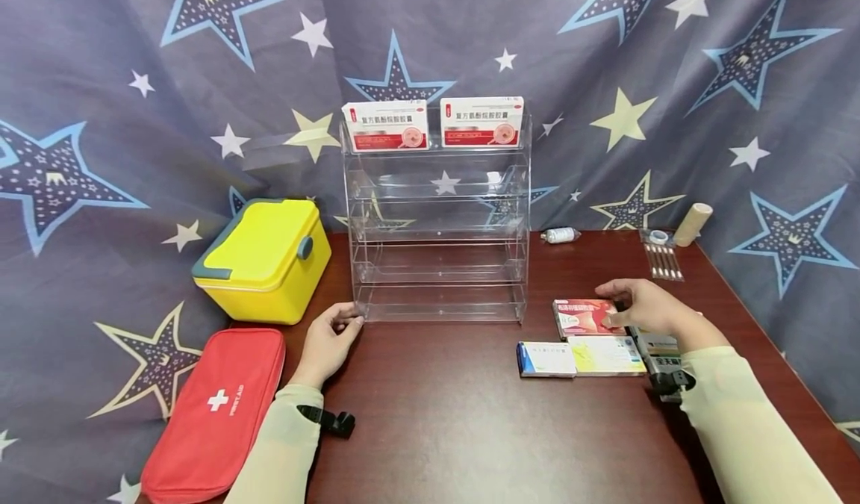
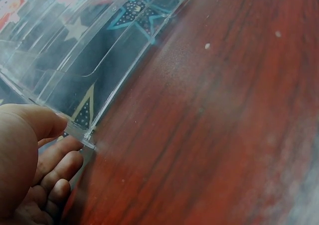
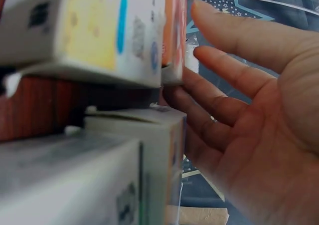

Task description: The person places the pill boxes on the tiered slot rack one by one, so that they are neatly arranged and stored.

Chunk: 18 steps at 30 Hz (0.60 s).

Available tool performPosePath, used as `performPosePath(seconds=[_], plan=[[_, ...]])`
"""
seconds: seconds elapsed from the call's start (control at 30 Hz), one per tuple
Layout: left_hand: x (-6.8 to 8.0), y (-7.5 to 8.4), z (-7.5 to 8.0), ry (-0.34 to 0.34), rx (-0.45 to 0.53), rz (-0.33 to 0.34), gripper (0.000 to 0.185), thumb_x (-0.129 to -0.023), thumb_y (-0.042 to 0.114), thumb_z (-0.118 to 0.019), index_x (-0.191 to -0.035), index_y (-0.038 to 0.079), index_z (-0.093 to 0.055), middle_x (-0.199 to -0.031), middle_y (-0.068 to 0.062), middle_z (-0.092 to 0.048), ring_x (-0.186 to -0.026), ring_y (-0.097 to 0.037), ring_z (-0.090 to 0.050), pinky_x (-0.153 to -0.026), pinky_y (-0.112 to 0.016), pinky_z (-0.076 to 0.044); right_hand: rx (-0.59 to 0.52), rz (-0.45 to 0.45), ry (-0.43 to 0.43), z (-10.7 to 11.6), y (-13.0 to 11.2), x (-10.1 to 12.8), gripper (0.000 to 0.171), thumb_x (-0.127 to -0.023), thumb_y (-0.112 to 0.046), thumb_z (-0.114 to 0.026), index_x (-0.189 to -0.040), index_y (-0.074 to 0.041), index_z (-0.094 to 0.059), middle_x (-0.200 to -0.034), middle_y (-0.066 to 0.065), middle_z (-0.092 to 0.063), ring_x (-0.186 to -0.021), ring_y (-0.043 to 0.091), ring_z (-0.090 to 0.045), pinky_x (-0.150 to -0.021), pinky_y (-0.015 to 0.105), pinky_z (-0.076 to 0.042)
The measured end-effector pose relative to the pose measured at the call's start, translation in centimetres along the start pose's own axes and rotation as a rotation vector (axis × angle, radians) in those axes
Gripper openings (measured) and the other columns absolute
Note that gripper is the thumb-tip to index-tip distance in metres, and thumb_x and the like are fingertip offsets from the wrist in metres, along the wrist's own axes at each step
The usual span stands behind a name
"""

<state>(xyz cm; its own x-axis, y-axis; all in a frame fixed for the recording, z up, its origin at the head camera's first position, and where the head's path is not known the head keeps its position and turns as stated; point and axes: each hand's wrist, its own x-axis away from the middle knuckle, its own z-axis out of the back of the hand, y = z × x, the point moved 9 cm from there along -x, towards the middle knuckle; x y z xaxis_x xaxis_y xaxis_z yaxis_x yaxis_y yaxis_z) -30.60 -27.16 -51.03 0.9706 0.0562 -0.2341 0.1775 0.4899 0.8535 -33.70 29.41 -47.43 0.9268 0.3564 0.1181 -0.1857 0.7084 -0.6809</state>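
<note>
item: red medicine box (image 1: 583,317), flat on the wooden table (image 1: 443,407), directly under the fingers of your right hand (image 1: 641,306). hand state: fingers nearly straight and spread wide, resting over the box's far end; the right wrist view shows the palm open beside the box edges, nothing gripped yet.

item: your left hand (image 1: 329,340). state: thumb and curled fingers pinch the lower left corner of the clear acrylic rack (image 1: 438,220), bracing it.

near your right hand: a blue-and-white box (image 1: 546,358) and a yellow-and-white box (image 1: 607,355) lie on the near side of the red one, touching each other; further boxes sit partly hidden under your wrist.

on the rack: two red-and-white boxes (image 1: 433,123) on the top tier, well beyond either hand; lower tiers show nothing.

outward of your left hand: yellow case (image 1: 265,257), red first-aid pouch (image 1: 215,407).

risks, judged:
- with fingers flat on top, the red box may slide rather than lift, nudging the neighbouring boxes out of line.
- your right sleeve hangs over the hidden boxes; drawing back could drag them toward the table edge.
- the rack is light and see-through; loosen your left pinch and a bump could shift it or topple the top-tier boxes.
</note>
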Motion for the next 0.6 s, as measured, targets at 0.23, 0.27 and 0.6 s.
performPosePath(seconds=[0.23, 0.27, 0.6], plan=[[0.07, 0.07, 0.00, 0.004, 0.009, -0.011, 0.026, -0.099, 0.014, -0.074, -0.124, 0.006, -0.072, -0.115, -0.008, -0.075, -0.105, -0.023, -0.069, -0.089, -0.028, -0.048, 0.036, 0.019, 0.005, -0.17, 0.18, 0.34, 0.056, -0.085, -0.006, -0.087, -0.134, 0.007, -0.063, -0.113, 0.016, -0.070, -0.101, 0.030, -0.063, -0.076, 0.031, -0.055], [0.08, 0.11, 0.03, 0.004, 0.012, -0.009, 0.025, -0.099, 0.013, -0.074, -0.124, 0.006, -0.072, -0.114, -0.008, -0.075, -0.105, -0.022, -0.069, -0.089, -0.028, -0.048, 0.039, 0.019, 0.006, -0.16, 0.11, 0.37, 0.055, -0.085, -0.007, -0.087, -0.134, 0.007, -0.064, -0.112, 0.015, -0.071, -0.100, 0.030, -0.063, -0.076, 0.031, -0.055], [0.09, 0.08, 0.05, 0.004, 0.003, -0.021, 0.027, -0.100, 0.013, -0.073, -0.125, 0.004, -0.071, -0.115, -0.009, -0.075, -0.105, -0.023, -0.069, -0.089, -0.026, -0.048, 0.085, 0.002, 0.052, 0.22, 0.09, 0.05, 0.055, -0.080, -0.004, -0.090, -0.129, 0.007, -0.067, -0.102, 0.011, -0.066, -0.088, 0.026, -0.058, -0.070, 0.032, -0.051]])
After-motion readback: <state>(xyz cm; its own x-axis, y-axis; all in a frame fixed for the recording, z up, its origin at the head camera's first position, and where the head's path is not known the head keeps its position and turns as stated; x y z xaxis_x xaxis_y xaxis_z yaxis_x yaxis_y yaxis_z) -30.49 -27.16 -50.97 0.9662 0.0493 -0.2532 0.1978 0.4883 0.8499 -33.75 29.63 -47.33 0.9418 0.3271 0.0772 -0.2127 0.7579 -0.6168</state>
